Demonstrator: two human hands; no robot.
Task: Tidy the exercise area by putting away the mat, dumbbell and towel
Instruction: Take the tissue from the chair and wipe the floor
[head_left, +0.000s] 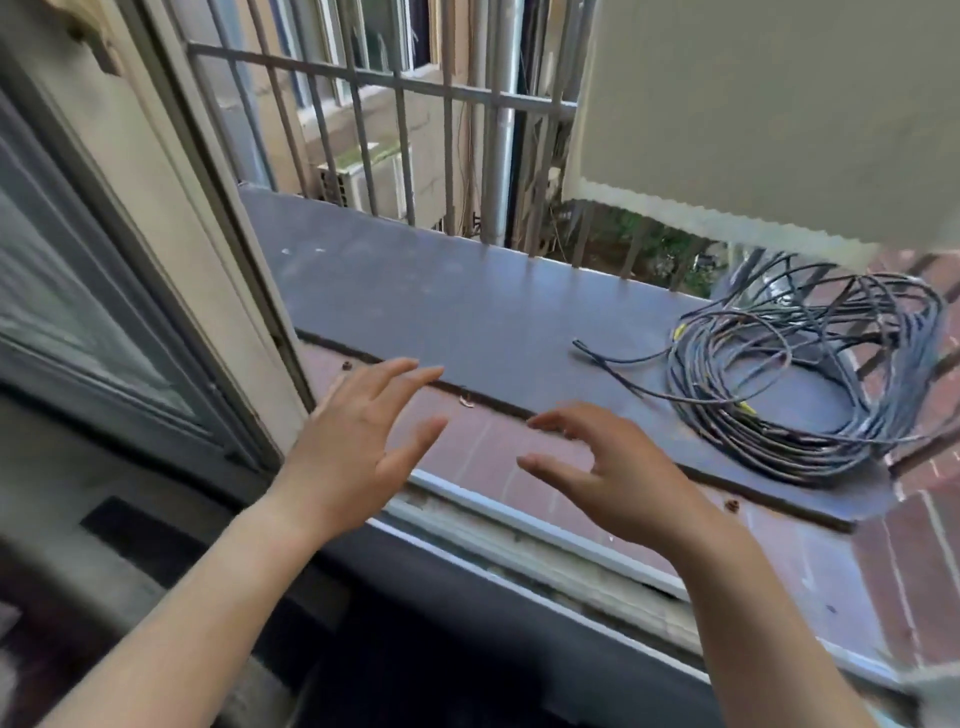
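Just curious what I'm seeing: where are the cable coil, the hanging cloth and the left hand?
cable coil (779, 441): head view, lower bundle.
hanging cloth (779, 104): head view, middle of sheet.
left hand (358, 441): head view, back of hand.

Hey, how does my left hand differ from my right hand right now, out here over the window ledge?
The left hand has fingers nearly straight and fanned out; the right hand has fingers bent like a claw. The left hand is beside the window frame, the right hand nearer the cable coil. Both are empty, palms down, over the ledge.
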